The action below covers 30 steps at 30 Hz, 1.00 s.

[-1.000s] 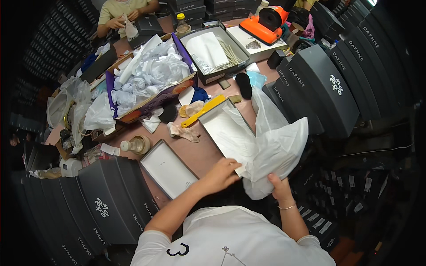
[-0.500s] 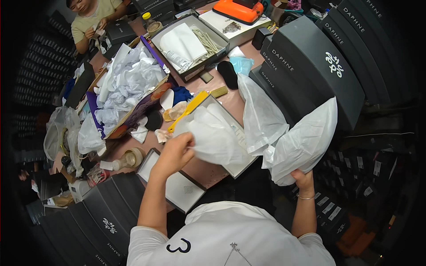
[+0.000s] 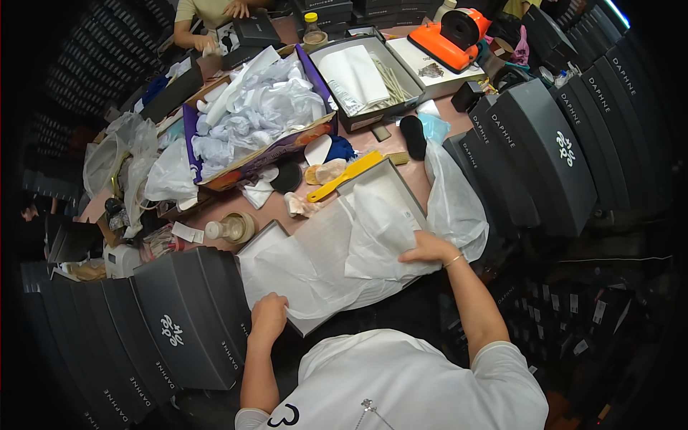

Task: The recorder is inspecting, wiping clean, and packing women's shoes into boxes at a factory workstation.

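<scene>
My left hand (image 3: 269, 317) is closed on the near left edge of a thin white tissue sheet (image 3: 297, 269), spread over an upturned grey box lid (image 3: 266, 235). My right hand (image 3: 430, 249) grips a white paper-wrapped bundle (image 3: 380, 233), its thumb pointing left. The bundle lies low over an open grey shoe box (image 3: 380, 181) and partly on the tissue; what is wrapped inside is hidden. Beside my right hand, a white bag-like sheet (image 3: 455, 204) drapes down from the table. A yellow-handled brush (image 3: 347, 175) lies just beyond the box.
Stacked dark shoe boxes stand at right (image 3: 537, 158) and at left (image 3: 190, 315). A purple-edged carton (image 3: 189, 143) full of crumpled paper is at far left, a tray (image 3: 351, 122) of paper and sticks behind. An orange tape dispenser (image 3: 448, 43) and jar (image 3: 233, 228) are on the table. Another person's hand (image 3: 236, 8) shows.
My right hand has lowered the wrapped bundle from the right onto the box. My left hand has drawn the tissue sheet nearer, over the lid. The view has shifted.
</scene>
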Available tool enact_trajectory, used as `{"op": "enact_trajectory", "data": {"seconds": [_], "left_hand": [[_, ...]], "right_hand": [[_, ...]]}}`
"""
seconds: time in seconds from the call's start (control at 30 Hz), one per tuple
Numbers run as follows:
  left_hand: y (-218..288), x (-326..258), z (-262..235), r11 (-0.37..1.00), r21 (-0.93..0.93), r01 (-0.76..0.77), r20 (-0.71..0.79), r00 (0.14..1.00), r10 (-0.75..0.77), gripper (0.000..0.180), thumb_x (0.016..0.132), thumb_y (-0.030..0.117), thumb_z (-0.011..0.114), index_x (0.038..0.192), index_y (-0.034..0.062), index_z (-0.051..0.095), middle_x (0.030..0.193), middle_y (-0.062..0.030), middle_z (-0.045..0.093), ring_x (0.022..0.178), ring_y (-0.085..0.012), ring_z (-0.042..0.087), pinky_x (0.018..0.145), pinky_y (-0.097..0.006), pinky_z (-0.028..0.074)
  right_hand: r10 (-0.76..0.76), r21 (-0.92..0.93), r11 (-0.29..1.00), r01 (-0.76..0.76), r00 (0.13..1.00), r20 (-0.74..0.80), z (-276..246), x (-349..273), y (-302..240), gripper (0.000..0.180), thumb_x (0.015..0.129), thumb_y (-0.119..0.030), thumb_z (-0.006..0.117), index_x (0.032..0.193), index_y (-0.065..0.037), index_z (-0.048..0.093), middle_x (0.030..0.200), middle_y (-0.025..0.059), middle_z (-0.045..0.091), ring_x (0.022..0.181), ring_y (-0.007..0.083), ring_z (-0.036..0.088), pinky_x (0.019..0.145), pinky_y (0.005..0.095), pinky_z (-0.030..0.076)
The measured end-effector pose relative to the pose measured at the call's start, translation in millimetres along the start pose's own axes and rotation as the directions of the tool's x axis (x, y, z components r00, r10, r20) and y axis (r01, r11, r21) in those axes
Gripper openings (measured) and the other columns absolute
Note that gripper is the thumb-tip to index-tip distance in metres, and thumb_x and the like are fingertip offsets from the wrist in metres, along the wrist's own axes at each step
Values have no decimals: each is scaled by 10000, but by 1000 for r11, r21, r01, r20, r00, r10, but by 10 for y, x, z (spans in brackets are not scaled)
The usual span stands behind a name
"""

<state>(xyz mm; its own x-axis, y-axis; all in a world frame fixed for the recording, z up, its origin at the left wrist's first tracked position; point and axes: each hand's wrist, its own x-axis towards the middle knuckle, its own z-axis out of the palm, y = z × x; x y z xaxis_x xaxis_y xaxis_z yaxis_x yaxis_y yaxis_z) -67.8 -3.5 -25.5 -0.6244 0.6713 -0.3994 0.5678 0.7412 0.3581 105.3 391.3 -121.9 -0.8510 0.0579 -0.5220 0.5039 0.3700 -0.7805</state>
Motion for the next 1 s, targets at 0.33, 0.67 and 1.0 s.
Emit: {"op": "enact_trajectory", "data": {"seconds": [0.33,0.67,1.0], "left_hand": [[1349,274,-811,715,101,-692,-824,344,450,172,709,22,636,792,171,660,1063,-76,549,1126,-337,457,1107,-607,177],[1641,851,63,539,-266,-799,-716,539,444,444,884,129,582,1296,5,472,1427,-287,309,1352,-453,271,1104,-524,242],[1317,1346,1022,897,-127,-423,96,895,436,647,951,382,467,1364,-100,337,1435,-320,288,1362,-452,244,1110,-463,241]], "right_hand": [[154,-407,881,-241,960,-235,428,106,-198,721,638,-443,723,1182,1,562,1209,287,539,1167,360,508,947,465,421],[132,-430,860,-274,934,-331,369,152,-447,599,731,-396,672,1202,-45,559,1207,238,533,1167,359,491,941,489,410],[-447,-482,823,301,867,-221,1846,449,-141,555,768,-370,653,1201,-37,554,1190,223,544,1140,376,500,925,488,416]]}}
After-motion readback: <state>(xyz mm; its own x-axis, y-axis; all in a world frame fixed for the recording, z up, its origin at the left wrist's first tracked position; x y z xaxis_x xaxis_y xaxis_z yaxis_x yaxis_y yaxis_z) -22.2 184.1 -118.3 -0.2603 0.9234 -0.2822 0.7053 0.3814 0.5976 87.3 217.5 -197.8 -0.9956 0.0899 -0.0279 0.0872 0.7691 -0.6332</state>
